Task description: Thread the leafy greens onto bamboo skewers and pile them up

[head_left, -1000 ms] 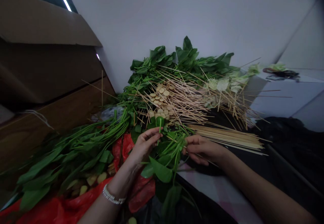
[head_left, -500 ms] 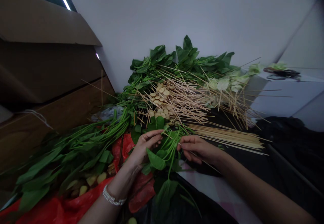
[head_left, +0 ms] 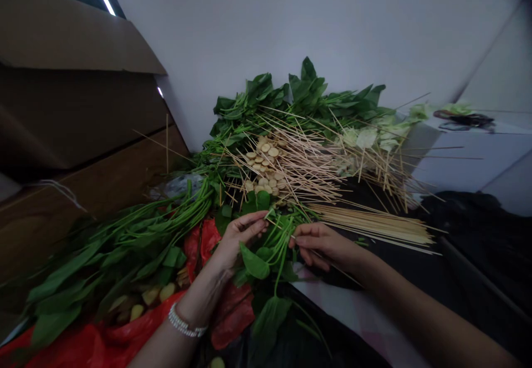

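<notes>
My left hand (head_left: 243,236) pinches the top of a sprig of leafy greens (head_left: 270,251) at its fingertips. My right hand (head_left: 318,244) grips a thin wooden skewer (head_left: 336,264), which runs through the stems towards my left fingers. A broad leaf (head_left: 253,261) hangs below the sprig between my hands. Just beyond my fingers lies a heap of loose skewers (head_left: 299,171) over pale sliced rounds (head_left: 264,163). To my right is a neat bundle of skewers (head_left: 369,226).
Skewered leafy greens (head_left: 299,99) are piled against the white wall (head_left: 291,19), and long-stemmed greens (head_left: 124,246) lie to the left. Red plastic bags (head_left: 231,315) sit below my left wrist. A cardboard box (head_left: 70,35) stands at left, and black cloth (head_left: 469,218) lies at right.
My right hand has moved left, closer to my left hand. The sprig has risen between them, and its broad leaf now hangs higher.
</notes>
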The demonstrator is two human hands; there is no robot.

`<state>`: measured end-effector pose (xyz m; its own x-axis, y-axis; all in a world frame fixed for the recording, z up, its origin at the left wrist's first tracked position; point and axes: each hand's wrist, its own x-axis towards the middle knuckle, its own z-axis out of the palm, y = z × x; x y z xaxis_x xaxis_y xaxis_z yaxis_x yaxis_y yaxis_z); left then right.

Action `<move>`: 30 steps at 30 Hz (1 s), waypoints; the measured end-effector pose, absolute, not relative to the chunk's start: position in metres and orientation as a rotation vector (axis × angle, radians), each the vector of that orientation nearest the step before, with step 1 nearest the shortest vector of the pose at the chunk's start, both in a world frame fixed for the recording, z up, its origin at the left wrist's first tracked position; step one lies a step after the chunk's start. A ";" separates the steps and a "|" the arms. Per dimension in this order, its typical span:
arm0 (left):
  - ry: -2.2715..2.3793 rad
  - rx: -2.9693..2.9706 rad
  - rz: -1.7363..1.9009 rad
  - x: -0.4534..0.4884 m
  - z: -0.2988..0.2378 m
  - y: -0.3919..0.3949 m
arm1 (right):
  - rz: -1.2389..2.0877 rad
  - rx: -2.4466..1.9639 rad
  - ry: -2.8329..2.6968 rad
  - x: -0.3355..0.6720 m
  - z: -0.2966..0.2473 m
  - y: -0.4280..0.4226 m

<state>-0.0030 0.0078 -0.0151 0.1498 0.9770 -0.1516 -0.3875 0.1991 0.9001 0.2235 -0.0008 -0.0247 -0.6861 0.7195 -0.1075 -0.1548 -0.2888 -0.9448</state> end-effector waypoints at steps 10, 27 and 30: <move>0.906 0.754 1.170 0.000 -0.009 0.004 | 2.002 -0.737 -1.402 0.224 -0.028 0.001; 0.955 0.766 1.100 0.002 -0.007 0.005 | 1.986 -0.751 -1.406 0.218 -0.033 -0.002; 0.967 0.772 1.070 0.002 -0.007 0.005 | 1.990 -0.755 -1.417 0.216 -0.033 -0.003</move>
<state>0.0015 0.0047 -0.0068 0.1724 0.9498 -0.2610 -0.3558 0.3071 0.8826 0.2164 -0.0035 -0.0329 -0.6738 0.7298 -0.1157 -0.1296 -0.2709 -0.9538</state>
